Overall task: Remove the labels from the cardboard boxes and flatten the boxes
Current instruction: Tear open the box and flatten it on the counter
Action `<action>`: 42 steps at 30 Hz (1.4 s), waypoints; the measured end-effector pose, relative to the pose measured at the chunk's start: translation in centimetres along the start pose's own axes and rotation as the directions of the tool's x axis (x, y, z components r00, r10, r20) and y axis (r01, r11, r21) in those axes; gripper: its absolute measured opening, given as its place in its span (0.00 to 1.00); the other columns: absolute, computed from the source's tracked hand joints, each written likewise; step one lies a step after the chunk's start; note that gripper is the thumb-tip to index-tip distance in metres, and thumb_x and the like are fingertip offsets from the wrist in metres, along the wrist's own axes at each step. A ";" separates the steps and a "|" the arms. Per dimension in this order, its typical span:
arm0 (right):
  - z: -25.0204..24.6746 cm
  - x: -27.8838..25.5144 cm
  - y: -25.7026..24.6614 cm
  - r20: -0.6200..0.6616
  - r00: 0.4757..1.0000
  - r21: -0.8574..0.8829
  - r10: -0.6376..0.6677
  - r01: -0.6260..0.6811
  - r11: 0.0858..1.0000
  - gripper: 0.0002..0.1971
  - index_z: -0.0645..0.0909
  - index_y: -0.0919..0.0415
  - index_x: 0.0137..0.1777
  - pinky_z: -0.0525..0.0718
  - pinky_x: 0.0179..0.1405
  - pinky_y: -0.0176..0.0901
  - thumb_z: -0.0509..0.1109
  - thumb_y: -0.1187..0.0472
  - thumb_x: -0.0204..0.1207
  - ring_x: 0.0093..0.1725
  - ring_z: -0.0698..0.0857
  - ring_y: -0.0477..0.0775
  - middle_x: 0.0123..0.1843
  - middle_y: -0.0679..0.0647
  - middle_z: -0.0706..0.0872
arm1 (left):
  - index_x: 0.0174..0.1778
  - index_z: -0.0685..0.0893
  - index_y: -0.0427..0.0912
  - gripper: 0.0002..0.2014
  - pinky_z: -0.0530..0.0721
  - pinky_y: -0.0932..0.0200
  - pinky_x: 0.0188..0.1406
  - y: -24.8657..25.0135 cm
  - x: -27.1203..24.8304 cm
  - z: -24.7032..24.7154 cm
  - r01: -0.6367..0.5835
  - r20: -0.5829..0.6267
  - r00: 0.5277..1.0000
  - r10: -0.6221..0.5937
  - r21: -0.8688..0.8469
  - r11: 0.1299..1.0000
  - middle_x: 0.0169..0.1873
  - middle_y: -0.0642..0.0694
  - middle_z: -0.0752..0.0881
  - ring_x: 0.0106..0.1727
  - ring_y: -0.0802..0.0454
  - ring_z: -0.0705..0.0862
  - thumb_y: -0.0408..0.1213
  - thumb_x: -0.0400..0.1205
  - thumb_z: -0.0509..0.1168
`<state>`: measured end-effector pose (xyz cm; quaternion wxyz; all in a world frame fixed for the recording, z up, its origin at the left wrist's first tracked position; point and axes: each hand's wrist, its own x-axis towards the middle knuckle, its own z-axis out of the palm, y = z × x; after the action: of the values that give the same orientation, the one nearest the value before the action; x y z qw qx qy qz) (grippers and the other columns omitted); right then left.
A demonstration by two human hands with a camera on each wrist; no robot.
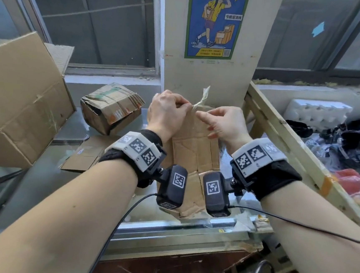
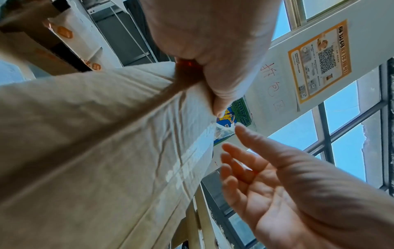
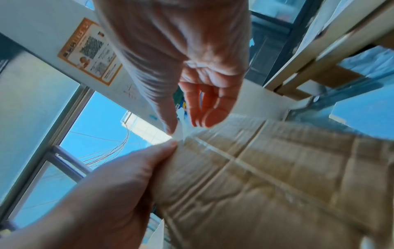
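Holding a flattened cardboard box upright at the centre of the head view, the person is working with both hands at its top edge. Nearest the camera, the two forearms are entering from the lower corners, each wearing a black wrist strap with printed markers. The left hand is gripping the upper left corner of the box, its fingers curled over the edge and its thumb pressing the near face (the left wrist view is showing the thumb against the cardboard). A thin strip of peeled tape is standing up from that corner, just above the left fingertips. The right hand is sitting just right of the strip, thumb and forefinger extended toward it and the other fingers loosely curled; in the right wrist view its fingertips are lying very near the strip, but whether they are pinching it cannot be told. The box's lower end is resting near the front edge of the glass-topped counter. Behind it, at mid-left, a crushed carton is lying tilted on the counter, and a large open carton is filling the left edge. Farther back, at top centre, a blue poster is hanging on a pale pillar between the windows.
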<state>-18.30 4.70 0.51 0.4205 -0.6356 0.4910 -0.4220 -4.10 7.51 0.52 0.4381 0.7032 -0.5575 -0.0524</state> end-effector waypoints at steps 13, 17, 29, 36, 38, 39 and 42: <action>0.5 -0.8 -0.9 0.048 0.997 0.224 0.052 -0.062 0.973 0.07 0.83 0.65 0.35 0.85 0.30 0.38 0.77 0.65 0.72 0.29 0.82 0.48 0.33 0.57 0.84 | 0.49 0.92 0.41 0.07 0.76 0.65 0.58 0.6 -2.2 -1.6 -0.107 0.102 0.987 0.124 -0.161 0.981 0.45 0.49 0.81 0.55 0.51 0.81 0.37 0.81 0.69; 0.3 -1.2 -0.6 0.128 0.989 0.101 -0.074 0.062 0.993 0.07 0.83 0.73 0.43 0.85 0.43 0.48 0.72 0.67 0.76 0.36 0.82 0.52 0.36 0.60 0.83 | 0.44 0.90 0.45 0.03 0.83 0.51 0.59 0.3 -2.6 -1.5 -0.096 0.086 0.990 0.110 -0.154 0.983 0.46 0.46 0.83 0.52 0.49 0.83 0.37 0.77 0.73; -0.9 -1.2 -0.3 0.253 0.950 -0.133 -0.185 0.224 0.966 0.11 0.78 0.57 0.34 0.80 0.42 0.48 0.70 0.66 0.78 0.36 0.78 0.51 0.35 0.55 0.81 | 0.52 0.89 0.55 0.07 0.79 0.47 0.64 1.0 -2.9 -1.5 -0.023 0.129 0.991 0.026 -0.029 0.999 0.52 0.49 0.84 0.60 0.47 0.80 0.44 0.81 0.69; -1.5 -1.3 -0.4 0.275 0.940 -0.117 -0.202 0.242 0.963 0.05 0.82 0.62 0.40 0.82 0.43 0.44 0.71 0.64 0.77 0.38 0.81 0.49 0.36 0.55 0.83 | 0.48 0.91 0.56 0.05 0.83 0.53 0.58 2.5 -2.4 -2.9 -0.127 0.212 0.972 0.102 0.109 0.986 0.45 0.54 0.87 0.54 0.53 0.85 0.46 0.79 0.70; -1.7 -1.4 -0.4 0.272 0.940 -0.130 -0.209 0.250 0.959 0.05 0.84 0.64 0.43 0.82 0.45 0.43 0.72 0.63 0.77 0.38 0.81 0.47 0.36 0.53 0.84 | 0.48 0.91 0.56 0.05 0.85 0.53 0.57 3.1 -2.2 -3.2 -0.161 0.244 0.962 0.122 0.149 0.976 0.43 0.54 0.88 0.53 0.52 0.86 0.46 0.79 0.71; -1.7 -1.3 -0.4 0.261 0.940 -0.159 -0.218 0.265 0.951 0.06 0.85 0.64 0.43 0.81 0.45 0.42 0.72 0.61 0.77 0.38 0.81 0.47 0.36 0.52 0.84 | 0.48 0.91 0.56 0.06 0.85 0.52 0.57 3.4 -2.1 -3.2 -0.180 0.254 0.958 0.133 0.173 0.968 0.44 0.54 0.89 0.53 0.52 0.87 0.45 0.79 0.70; -2.0 -1.2 -0.6 0.228 0.939 -0.274 -0.259 0.317 0.908 0.07 0.87 0.60 0.41 0.79 0.45 0.41 0.73 0.58 0.76 0.40 0.81 0.46 0.35 0.49 0.84 | 0.47 0.91 0.58 0.06 0.86 0.53 0.55 4.1 -1.7 -3.1 -0.201 0.252 0.957 0.141 0.231 0.952 0.48 0.55 0.90 0.53 0.53 0.86 0.46 0.78 0.70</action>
<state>-20.28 5.77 1.51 0.2938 -0.7954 0.4093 -0.3368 -6.04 10.68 4.43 0.2789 0.6911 -0.6663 -0.0241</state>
